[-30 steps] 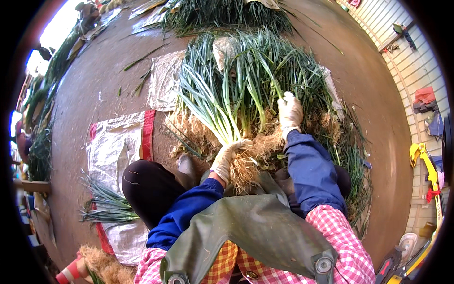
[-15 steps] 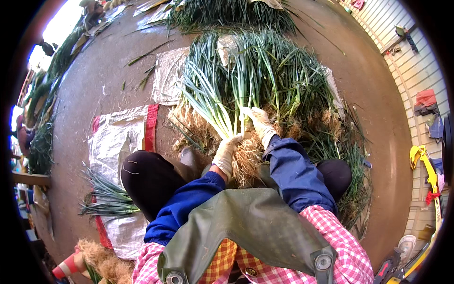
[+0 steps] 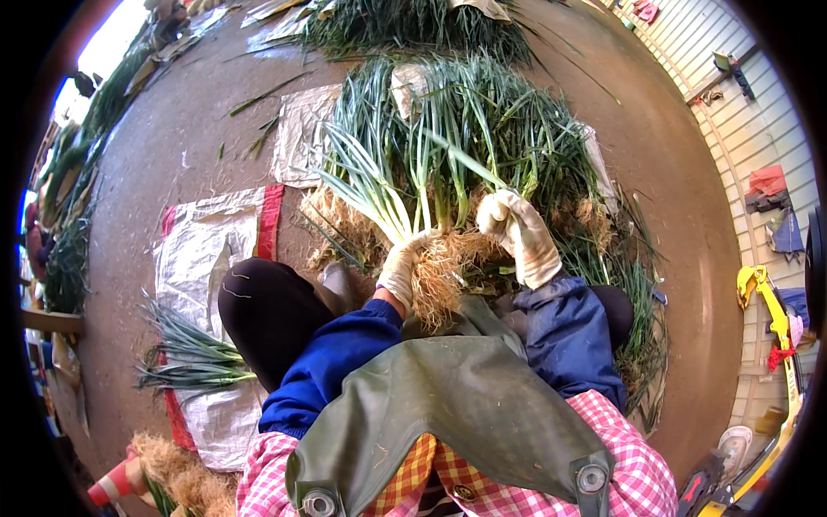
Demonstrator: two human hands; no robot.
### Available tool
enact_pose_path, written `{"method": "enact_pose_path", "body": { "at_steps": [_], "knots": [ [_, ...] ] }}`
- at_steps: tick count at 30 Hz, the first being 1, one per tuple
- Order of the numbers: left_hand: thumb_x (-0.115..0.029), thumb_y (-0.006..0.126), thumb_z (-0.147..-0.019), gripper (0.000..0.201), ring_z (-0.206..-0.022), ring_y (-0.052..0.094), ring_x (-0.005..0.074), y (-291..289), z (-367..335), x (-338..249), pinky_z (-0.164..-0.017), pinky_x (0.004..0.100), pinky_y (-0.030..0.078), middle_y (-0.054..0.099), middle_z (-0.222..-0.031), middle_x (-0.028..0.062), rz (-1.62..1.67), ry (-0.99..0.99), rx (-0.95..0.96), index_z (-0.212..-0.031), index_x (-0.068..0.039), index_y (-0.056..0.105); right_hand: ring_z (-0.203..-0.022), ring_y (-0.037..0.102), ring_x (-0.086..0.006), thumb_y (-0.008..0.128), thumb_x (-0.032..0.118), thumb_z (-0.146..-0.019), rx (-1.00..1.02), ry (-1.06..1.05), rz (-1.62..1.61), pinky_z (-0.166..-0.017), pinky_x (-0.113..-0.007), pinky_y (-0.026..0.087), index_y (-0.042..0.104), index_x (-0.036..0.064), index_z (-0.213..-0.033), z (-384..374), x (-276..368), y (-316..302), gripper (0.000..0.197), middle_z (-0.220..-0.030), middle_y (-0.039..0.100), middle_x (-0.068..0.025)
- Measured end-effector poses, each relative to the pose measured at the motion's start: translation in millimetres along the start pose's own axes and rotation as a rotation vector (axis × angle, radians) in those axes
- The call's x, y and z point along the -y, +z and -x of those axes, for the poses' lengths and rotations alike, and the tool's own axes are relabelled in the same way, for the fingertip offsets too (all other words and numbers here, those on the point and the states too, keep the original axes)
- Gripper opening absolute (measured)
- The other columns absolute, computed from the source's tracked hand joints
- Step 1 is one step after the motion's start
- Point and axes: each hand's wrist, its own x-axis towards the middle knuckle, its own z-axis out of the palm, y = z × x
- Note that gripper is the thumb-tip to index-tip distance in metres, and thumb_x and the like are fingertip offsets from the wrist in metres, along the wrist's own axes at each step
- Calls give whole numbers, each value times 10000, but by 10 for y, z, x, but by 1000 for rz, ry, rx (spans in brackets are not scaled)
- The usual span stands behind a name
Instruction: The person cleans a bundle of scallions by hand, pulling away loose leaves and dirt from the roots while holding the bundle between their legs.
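My gloved left hand [image 3: 401,269] is closed around a bunch of green onions [image 3: 379,191] just above the roots. The pale stalks fan up and to the left, while their tan roots [image 3: 438,280] hang over the hand's right side. To the right, my gloved right hand [image 3: 519,234] is closed on the lower end of a single green onion leaf [image 3: 465,160], which points up and left. Beyond both hands lies a large heap of green onions [image 3: 534,129], dark leaves away from me and roots toward me.
A white sack with red edges [image 3: 207,226] lies at left, bearing a small bunch of green onions [image 3: 194,351]. Loose leaves [image 3: 637,319] lie by my right knee. Another heap [image 3: 413,30] is at the far side. Along the right wall stands a yellow tool [image 3: 780,314].
My right hand has moved right and slightly nearer, away from the bunch, with a leaf in its fingers. My left hand has shifted slightly left, still gripping the bunch.
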Motion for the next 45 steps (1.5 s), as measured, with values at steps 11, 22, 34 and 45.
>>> {"method": "enact_pose_path", "body": {
  "at_steps": [11, 22, 34, 45],
  "knots": [
    [-163, 634, -827, 204, -565, 634, 220, -450, -427, 237, -519, 342, 557, 656, -737, 108, -149, 22, -80, -966, -14, 637, -727, 641, -258, 618, 268, -809, -348, 136, 1506, -628, -340, 500, 596, 121, -1138, -865, -878, -118, 361, -893, 670, -109],
    [-159, 702, -746, 148, -467, 413, 104, -541, -447, 301, -458, 251, 354, 505, -587, -16, -308, 110, -190, -825, -54, 634, -428, 407, -36, 617, 150, -864, -379, 305, 565, -373, -172, 360, 705, 77, -831, -1443, -375, -45, 119, -703, 655, 2],
    [-147, 662, -828, 357, -777, 632, 125, -75, -25, -195, -721, 290, 554, 671, -982, 80, 65, -53, 128, -1148, -5, 595, -483, 431, -41, 487, 258, -967, -352, -79, 548, -440, -183, 352, 641, -29, -1051, -305, 1324, -889, 337, -635, 556, 20],
    [-42, 573, -829, 354, -875, 652, 260, -170, -218, -282, -828, 354, 543, 650, -986, 168, 153, 33, 165, -1166, 59, 539, -843, 667, -254, 649, 270, -840, 1127, 1125, 1768, -701, -389, 523, 694, 64, -1015, 373, -926, -750, 274, -946, 696, -106]
  ]
}}
